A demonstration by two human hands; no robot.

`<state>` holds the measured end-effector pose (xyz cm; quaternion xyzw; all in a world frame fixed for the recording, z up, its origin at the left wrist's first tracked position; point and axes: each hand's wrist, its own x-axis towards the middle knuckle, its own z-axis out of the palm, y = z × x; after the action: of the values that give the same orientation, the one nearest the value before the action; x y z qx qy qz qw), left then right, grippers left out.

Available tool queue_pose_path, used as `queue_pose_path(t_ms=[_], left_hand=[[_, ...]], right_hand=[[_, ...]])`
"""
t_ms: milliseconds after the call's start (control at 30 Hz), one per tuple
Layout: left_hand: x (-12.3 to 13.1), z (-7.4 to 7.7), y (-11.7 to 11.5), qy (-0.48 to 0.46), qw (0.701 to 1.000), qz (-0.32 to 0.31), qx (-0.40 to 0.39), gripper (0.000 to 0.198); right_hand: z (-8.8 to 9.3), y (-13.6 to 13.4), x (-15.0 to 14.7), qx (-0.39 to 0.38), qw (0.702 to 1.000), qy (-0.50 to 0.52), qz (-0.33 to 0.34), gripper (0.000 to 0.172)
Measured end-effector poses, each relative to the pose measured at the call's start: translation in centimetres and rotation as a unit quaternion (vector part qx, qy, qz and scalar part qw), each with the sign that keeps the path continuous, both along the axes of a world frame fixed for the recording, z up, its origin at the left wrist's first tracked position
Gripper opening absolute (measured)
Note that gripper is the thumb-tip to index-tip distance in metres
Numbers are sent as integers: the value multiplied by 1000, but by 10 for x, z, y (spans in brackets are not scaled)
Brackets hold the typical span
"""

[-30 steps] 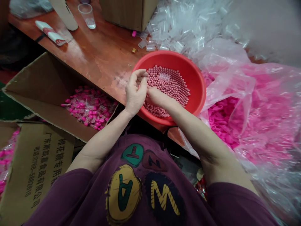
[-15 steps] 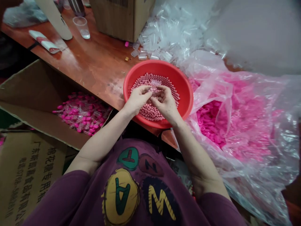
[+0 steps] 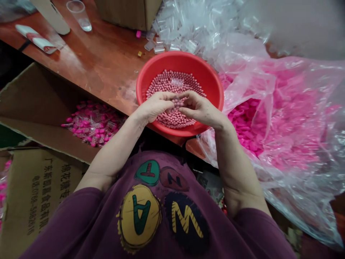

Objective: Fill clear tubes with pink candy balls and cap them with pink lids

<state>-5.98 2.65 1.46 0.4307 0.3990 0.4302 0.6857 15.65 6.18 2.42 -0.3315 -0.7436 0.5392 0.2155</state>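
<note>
While the left hand (image 3: 153, 107) and right hand (image 3: 202, 110) together pinch a small clear tube (image 3: 179, 102) over the beads (image 3: 172, 81) in the red bowl (image 3: 208, 73) at the desk (image 3: 107, 68) edge, a loosened grip might drop it among them.

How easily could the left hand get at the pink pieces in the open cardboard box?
Probably easily: the left hand is at the red bowl, the cardboard box lies open beside it, and nothing covers the pink pieces.
</note>
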Motion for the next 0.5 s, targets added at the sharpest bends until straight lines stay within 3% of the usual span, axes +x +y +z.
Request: queue_pose_path(t_ms=[233, 400, 500], left_hand=[[0, 1, 0, 26, 999, 2, -19, 18], [-1, 5, -6, 76, 997, -18, -10, 12], [1, 8, -12, 105, 994, -15, -3, 19]], right_hand=[[-12, -3, 0, -48, 997, 50, -42, 39], [-22, -13, -4, -28, 996, 47, -66, 33], [-25, -20, -3, 3, 998, 34, -54, 25]])
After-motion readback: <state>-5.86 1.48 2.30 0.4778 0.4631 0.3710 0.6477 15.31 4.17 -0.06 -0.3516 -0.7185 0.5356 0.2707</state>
